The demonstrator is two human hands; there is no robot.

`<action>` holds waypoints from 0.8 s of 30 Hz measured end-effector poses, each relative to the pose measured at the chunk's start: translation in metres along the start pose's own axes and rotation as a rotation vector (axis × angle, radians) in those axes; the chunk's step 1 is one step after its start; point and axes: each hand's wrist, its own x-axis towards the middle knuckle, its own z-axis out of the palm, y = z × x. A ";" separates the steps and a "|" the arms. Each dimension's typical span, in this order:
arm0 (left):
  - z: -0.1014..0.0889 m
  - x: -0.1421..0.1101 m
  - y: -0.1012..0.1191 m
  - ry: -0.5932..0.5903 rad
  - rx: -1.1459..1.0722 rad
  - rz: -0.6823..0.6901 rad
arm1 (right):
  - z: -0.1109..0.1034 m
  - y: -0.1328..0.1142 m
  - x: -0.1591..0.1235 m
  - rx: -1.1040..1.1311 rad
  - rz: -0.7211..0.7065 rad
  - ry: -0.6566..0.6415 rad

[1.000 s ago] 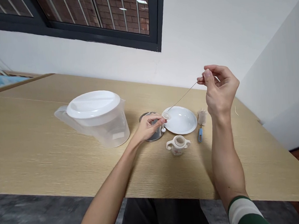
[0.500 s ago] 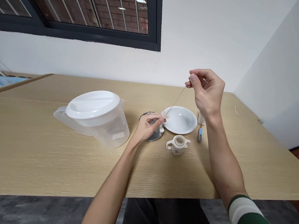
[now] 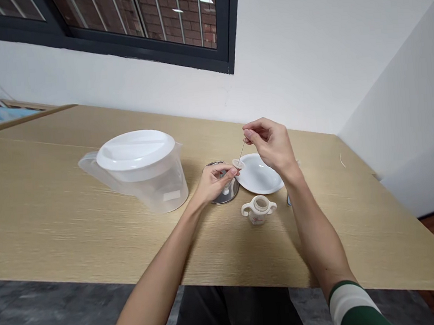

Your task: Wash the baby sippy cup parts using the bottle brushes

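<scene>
My left hand pinches a small translucent sippy-cup lid, with a white straw end hanging below it. Closed at the fingertips, my right hand grips a thin wire straw brush from above. The wire slants down into the lid; its lower end is hidden there. Just in front of both hands, a two-handled baby cup stands upright without a lid. Behind the lid sits a white bowl, partly covered by my right hand.
A lidded clear pitcher stands on the left of the wooden table. Beneath my left hand lies a round metal tray. A blue-handled brush is mostly behind my right forearm. A thin pale strip lies far right.
My right hand has moved left and down toward the lid, pushing the wire further in, so less of it shows. My left hand has stayed almost in place; the straw end beneath it has shifted left.
</scene>
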 end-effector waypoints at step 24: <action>0.000 0.000 -0.008 0.109 -0.064 -0.052 | 0.004 -0.003 -0.001 -0.131 0.062 -0.137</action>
